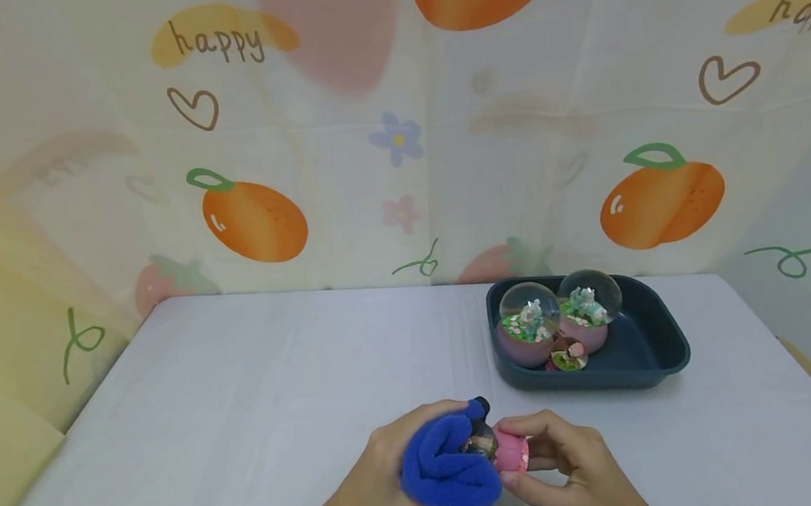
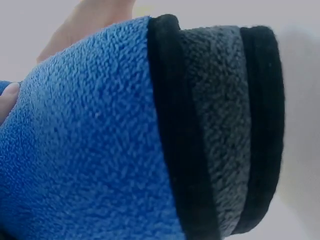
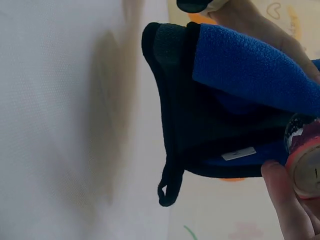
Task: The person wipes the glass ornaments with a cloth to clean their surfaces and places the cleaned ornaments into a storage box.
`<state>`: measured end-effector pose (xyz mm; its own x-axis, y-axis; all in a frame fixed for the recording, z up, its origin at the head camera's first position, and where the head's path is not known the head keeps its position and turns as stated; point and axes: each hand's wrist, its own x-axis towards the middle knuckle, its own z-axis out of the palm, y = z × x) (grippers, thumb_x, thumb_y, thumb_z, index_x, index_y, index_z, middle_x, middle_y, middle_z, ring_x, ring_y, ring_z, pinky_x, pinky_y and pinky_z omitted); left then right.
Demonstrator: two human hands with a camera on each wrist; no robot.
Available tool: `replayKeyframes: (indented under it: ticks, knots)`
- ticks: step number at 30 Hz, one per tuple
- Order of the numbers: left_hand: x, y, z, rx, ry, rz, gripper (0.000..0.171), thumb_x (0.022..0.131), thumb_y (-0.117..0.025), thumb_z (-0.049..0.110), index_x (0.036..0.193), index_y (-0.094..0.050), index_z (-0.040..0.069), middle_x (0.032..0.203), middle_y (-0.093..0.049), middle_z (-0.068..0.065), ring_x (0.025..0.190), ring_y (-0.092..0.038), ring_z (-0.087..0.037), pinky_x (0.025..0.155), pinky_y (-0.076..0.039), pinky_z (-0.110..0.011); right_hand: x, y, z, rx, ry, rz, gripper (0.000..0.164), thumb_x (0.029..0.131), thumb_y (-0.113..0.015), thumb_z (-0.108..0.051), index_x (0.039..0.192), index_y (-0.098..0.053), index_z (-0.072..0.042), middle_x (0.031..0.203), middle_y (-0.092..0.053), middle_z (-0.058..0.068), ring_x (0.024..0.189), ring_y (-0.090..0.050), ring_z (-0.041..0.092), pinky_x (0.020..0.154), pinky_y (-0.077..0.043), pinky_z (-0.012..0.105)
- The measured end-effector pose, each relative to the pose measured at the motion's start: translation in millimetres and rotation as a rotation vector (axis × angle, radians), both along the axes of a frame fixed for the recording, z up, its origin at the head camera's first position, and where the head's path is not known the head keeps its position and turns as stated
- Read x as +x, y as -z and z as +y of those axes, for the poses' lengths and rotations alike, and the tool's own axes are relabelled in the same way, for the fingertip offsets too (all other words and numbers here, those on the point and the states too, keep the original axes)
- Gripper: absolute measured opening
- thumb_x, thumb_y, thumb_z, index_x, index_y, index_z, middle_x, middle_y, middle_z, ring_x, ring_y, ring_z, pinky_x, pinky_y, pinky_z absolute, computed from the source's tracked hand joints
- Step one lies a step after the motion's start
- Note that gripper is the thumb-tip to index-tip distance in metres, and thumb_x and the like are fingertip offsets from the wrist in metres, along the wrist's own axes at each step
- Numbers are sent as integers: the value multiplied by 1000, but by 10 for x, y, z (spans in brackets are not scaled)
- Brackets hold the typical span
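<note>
My left hand grips a folded blue cloth near the front of the table. A small snow globe with a pink base has its glass end tucked against the cloth's folds. My right hand pinches that base between thumb and fingers. In the left wrist view the blue towelling fills most of the picture, with a dark edging and a grey reverse side. From the right wrist, the round underside of the globe's base shows, and a corner of cloth with a loop hangs beside it.
A dark blue tray stands at the back right of the white-covered table. Inside are two larger snow globes with pink bases, one left of the other, and a small figured piece before them. A printed curtain hangs behind.
</note>
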<state>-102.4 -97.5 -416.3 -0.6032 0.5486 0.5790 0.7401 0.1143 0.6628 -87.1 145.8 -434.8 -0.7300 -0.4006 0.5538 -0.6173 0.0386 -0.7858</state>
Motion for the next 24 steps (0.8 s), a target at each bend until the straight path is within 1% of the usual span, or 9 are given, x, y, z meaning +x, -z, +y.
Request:
replayKeyframes:
  ticks: [4,7,9,12,16,18,20,21,24]
  knots:
    - [0,23,-1,26,-15,63,57,83,-80,14,133,-52,6,123,-68,-11,109,-69,-20,95,-56,-35,9,-6,3,22,-4,-69,42,84,-66,16,121,-57,1,117,-68,14,93,-71,6,73,-60,27]
    - [-7,41,-9,52,-40,137,53,83,-80,11,129,-56,3,120,-70,-15,108,-70,-23,94,-56,-33,21,-21,-2,34,2,-110,40,85,-66,13,121,-56,-1,116,-66,15,94,-70,7,76,-60,26]
    - [-11,44,-12,68,-50,168,49,82,-79,8,126,-59,2,116,-72,-16,105,-72,-24,93,-56,-31,28,-28,-4,37,6,-128,39,86,-66,12,121,-56,-2,116,-65,16,94,-69,8,77,-60,26]
    - [-9,38,-18,78,-60,173,46,79,-79,3,121,-61,3,109,-74,-14,101,-73,-24,91,-56,-28,27,-30,-6,32,6,-129,40,85,-68,12,120,-56,-3,114,-66,16,93,-68,9,77,-59,25]
    - [-6,24,-24,96,-78,177,44,74,-78,-6,114,-63,4,103,-75,-13,94,-74,-21,86,-57,-26,12,-28,-2,22,-9,-101,42,82,-69,13,120,-56,-2,113,-66,16,92,-68,11,76,-59,25]
    - [-3,15,-27,107,-85,170,43,73,-78,-8,111,-63,4,101,-75,-13,90,-74,-19,84,-58,-26,8,-31,2,24,-10,-85,43,82,-70,14,119,-57,-2,113,-67,18,91,-68,9,74,-60,26]
    - [1,3,-31,113,-83,135,42,74,-79,-6,111,-63,5,101,-75,-13,90,-74,-18,83,-58,-27,9,-36,5,29,-9,-82,42,82,-70,13,119,-58,-2,113,-67,20,90,-69,8,71,-60,27]
    - [6,-6,-34,110,-75,95,42,75,-80,-4,113,-63,5,102,-75,-12,91,-74,-18,84,-58,-28,10,-38,7,32,-8,-78,42,82,-70,13,120,-58,-1,113,-67,21,90,-70,7,70,-61,28]
    - [14,-24,-39,80,-34,-12,46,79,-82,5,120,-61,7,110,-73,-11,99,-72,-17,88,-57,-32,11,-32,12,34,-18,-82,42,83,-69,13,120,-58,-2,116,-68,15,90,-70,6,68,-61,29]
